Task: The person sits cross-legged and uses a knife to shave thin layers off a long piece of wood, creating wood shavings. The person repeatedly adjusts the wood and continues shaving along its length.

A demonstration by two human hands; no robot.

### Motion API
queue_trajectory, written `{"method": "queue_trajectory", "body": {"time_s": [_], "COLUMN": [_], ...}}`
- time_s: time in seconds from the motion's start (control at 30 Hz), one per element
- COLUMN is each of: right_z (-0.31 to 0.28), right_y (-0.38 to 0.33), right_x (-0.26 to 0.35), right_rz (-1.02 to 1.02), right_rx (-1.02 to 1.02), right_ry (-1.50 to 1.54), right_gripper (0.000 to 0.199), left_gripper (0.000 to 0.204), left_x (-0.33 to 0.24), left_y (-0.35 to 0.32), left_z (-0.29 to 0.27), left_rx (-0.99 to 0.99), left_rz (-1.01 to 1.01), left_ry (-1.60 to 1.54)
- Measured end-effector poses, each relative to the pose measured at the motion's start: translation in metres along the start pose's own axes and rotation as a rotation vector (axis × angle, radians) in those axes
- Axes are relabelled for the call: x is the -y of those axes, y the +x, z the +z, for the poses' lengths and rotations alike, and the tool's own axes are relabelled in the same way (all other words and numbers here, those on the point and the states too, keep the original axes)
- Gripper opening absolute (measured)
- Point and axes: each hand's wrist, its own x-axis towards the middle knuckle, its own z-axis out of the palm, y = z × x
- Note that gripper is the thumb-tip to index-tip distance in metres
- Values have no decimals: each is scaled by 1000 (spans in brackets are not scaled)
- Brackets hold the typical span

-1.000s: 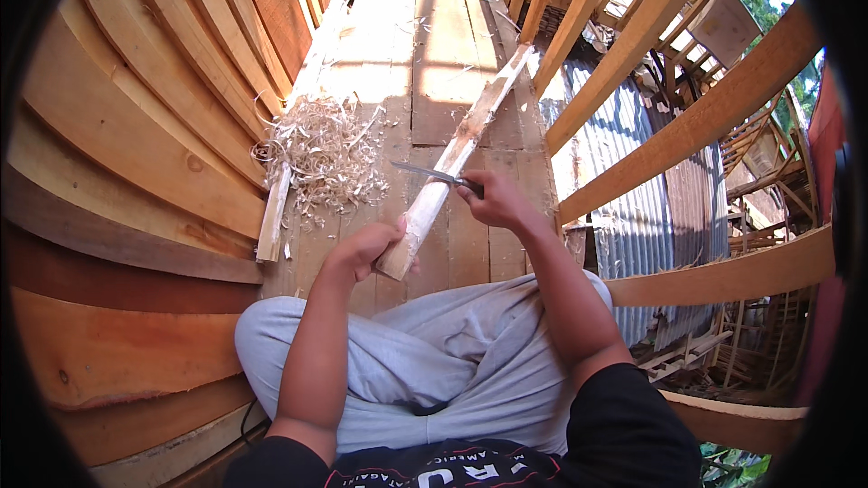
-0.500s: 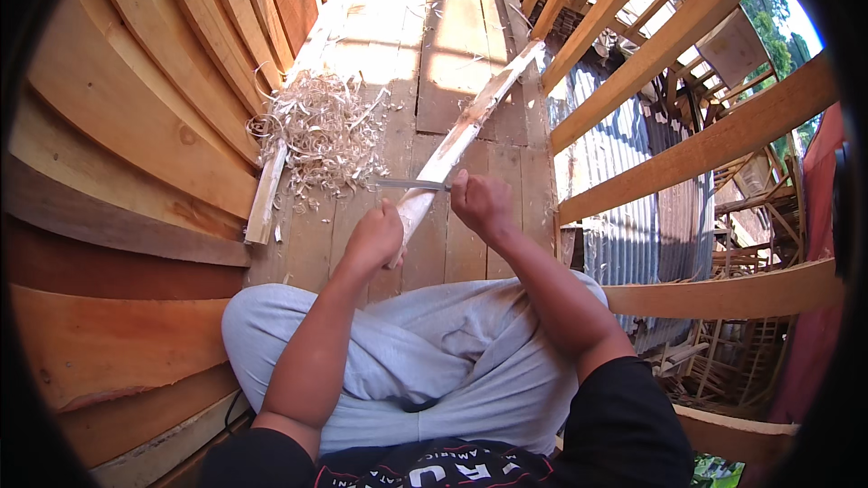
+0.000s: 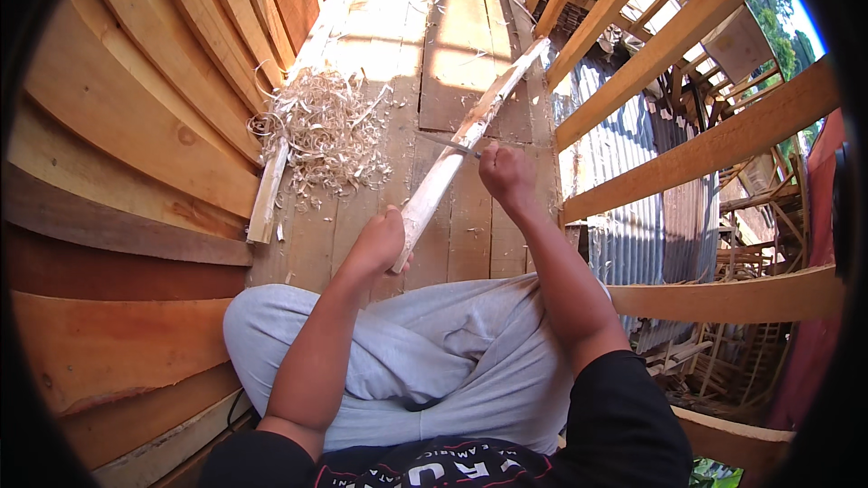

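Speaker 1: State the condition of your left hand.
Speaker 2: Your left hand (image 3: 384, 239) is closed around the near end of the wooden stick (image 3: 432, 192). From there the stick slopes away — forward and to the right of that hand — and passes just left of your other hand.

Speaker 1: And your right hand?
Speaker 2: Your right hand (image 3: 506, 176) is wrapped around the handle of the knife (image 3: 438, 140); the fist mostly hides that handle. The blade extends leftward from your fist and lies across the stick, ahead of your left hand.

Speaker 1: Identify the surroundings.
Speaker 2: Forward and left of your left hand, a heap of curled shavings (image 3: 330, 131) rests on the plank floor (image 3: 466, 235). Nearer that hand's own level, farther left, lies a short wood strip (image 3: 268, 194). To the right of your right hand stands the slatted railing (image 3: 705, 149).
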Motion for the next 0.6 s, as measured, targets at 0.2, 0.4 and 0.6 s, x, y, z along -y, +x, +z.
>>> {"method": "queue_trajectory", "body": {"time_s": [0.2, 0.4, 0.6], "right_z": [2, 8, -4], "right_y": [-27, -8, -10], "right_x": [23, 5, 6], "right_rz": [-46, 55, -10], "right_rx": [122, -44, 65], "right_ry": [-32, -9, 21], "right_gripper": [51, 51, 53], "left_gripper": [57, 57, 58], "left_x": [-3, -3, 4], "left_y": [0, 1, 1], "left_z": [-2, -2, -1], "left_rx": [-40, -9, -34], "left_rz": [6, 17, 60], "left_ry": [28, 45, 51]}}
